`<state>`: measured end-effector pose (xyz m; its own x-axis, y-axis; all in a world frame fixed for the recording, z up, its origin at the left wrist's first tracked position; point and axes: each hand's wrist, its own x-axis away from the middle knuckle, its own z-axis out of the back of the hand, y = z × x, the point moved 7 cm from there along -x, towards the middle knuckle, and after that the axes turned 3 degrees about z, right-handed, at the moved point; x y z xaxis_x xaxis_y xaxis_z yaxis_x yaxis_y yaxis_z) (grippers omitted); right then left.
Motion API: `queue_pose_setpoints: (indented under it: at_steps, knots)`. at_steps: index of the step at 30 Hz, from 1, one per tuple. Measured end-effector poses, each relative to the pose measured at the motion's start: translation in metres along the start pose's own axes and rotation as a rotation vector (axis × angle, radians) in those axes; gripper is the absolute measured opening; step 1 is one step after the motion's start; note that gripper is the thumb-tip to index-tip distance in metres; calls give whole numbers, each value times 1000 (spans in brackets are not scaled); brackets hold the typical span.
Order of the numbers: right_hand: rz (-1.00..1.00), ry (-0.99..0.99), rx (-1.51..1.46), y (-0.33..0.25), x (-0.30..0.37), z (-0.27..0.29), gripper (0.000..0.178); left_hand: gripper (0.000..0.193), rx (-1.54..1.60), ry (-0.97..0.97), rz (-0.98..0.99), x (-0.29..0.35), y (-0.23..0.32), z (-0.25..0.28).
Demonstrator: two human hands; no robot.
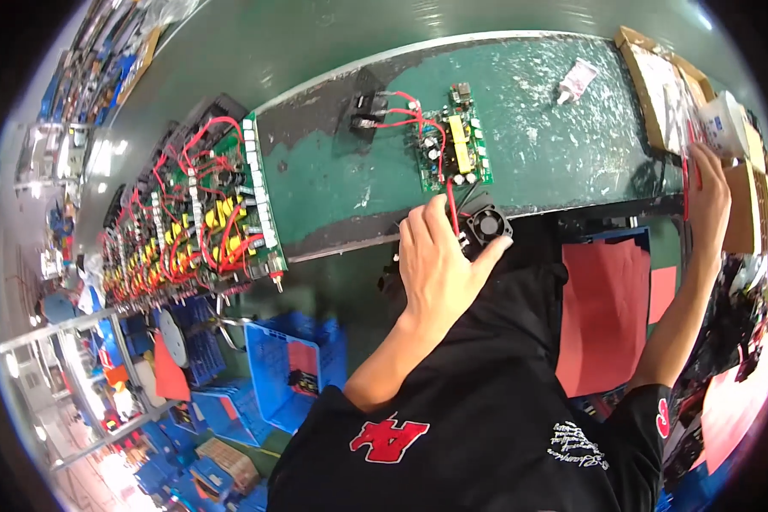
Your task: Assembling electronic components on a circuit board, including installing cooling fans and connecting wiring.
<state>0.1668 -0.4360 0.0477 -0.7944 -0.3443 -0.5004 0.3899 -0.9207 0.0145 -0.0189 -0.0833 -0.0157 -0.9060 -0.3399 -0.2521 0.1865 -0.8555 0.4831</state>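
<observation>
A green circuit board (456, 145) with yellow-wrapped transformers lies on the bench. Red wires run from it to black sockets (367, 111) at its left, and another leads down toward my left hand (439, 260). That hand curls over a black part at the bench's near edge, its thumb against a small black cooling fan (490, 224); the fingers hide most of the part. Far to the right, my right hand (708, 192) is closed around a slim red-handled tool (686, 183) beside the cardboard boxes. The tool's exact kind is not clear.
Several wired circuit boards (222, 205) stand in a row at left. A white tube (578, 81) lies on the bench's far right. A cardboard box (644, 85) and a white container (725, 124) sit at right. Blue crates (286, 367) and red sheets (604, 316) are below the bench.
</observation>
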Motion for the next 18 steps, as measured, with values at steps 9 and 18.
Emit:
queue_pose_setpoints:
  at_steps: [9, 18]
  knots:
    - [-169, 280, -551, -134, 70, 26, 23, 89, 60, 58, -7, 29, -15, 6]
    - [97, -163, -545, -302, 90, -15, 89, 68, 309, -127, 149, 54, -69, -13]
